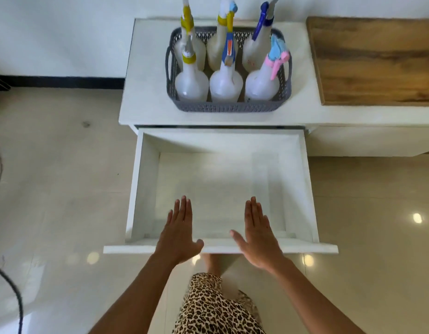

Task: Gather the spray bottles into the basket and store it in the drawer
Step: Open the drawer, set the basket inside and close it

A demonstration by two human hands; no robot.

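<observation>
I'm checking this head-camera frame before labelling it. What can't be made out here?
- Back-row spray bottles: nozzle tops cut off by the top edge, bodies partly hidden behind the front row.
- Grey perforated plastic basket: its floor is hidden by the bottles.
- Small red label on one back bottle: too small to read.
- White open drawer: part of the front rim is covered by the left hand and right hand.

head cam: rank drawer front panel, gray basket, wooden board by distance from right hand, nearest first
1. Drawer front panel: directly under the right hand, at the near edge of the open drawer.
2. Gray basket: on the white cabinet top, beyond the drawer, holding six spray bottles.
3. Wooden board: far right on the counter.
</observation>
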